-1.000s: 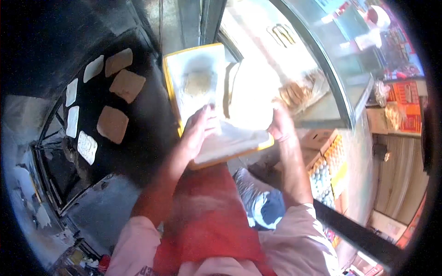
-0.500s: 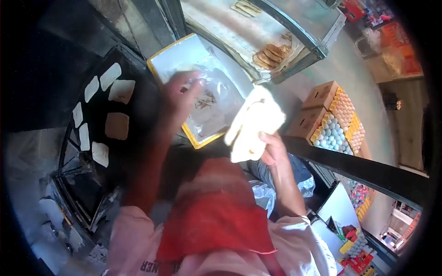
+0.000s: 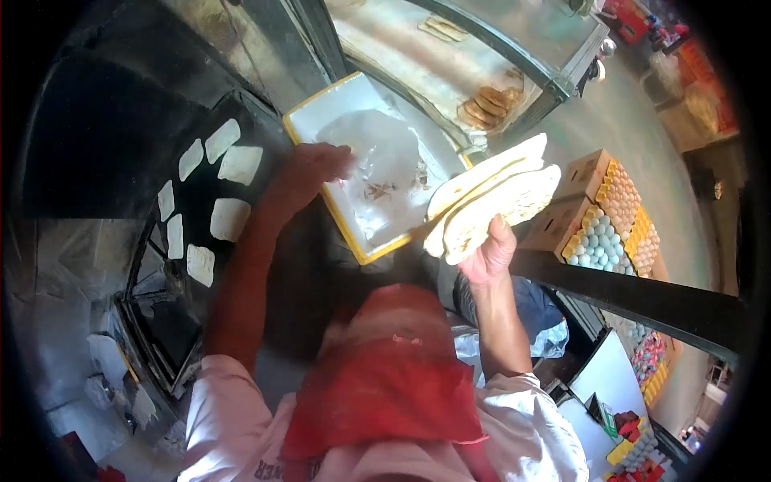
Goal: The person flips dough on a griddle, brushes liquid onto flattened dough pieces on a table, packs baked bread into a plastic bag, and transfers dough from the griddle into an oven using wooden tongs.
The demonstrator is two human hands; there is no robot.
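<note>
My right hand (image 3: pixel 491 255) is wrapped round a stack of several pale flatbreads (image 3: pixel 502 201), thumb on top. They are held up beside the right corner of a white tray with a yellow rim (image 3: pixel 344 229). My left hand (image 3: pixel 321 163) is over the tray's left side, fingers pointing inward. Its fingertips are blurred, so I cannot tell whether they grip anything. Clear plastic (image 3: pixel 381 153) and some brown crumbs lie inside the tray, close to that hand.
To the left, several pale dough pieces (image 3: pixel 230 219) lie on a dark round surface. Browned flatbreads (image 3: pixel 488 107) sit in a glass-fronted case behind the tray. At right are egg trays (image 3: pixel 596 241), cardboard boxes (image 3: pixel 554 221) and a dark bar (image 3: pixel 634 297).
My right hand has raised the flatbreads up and to the right, and the stack looks more fanned. My left hand has shifted toward the tray's left rim. The whole view has also shifted.
</note>
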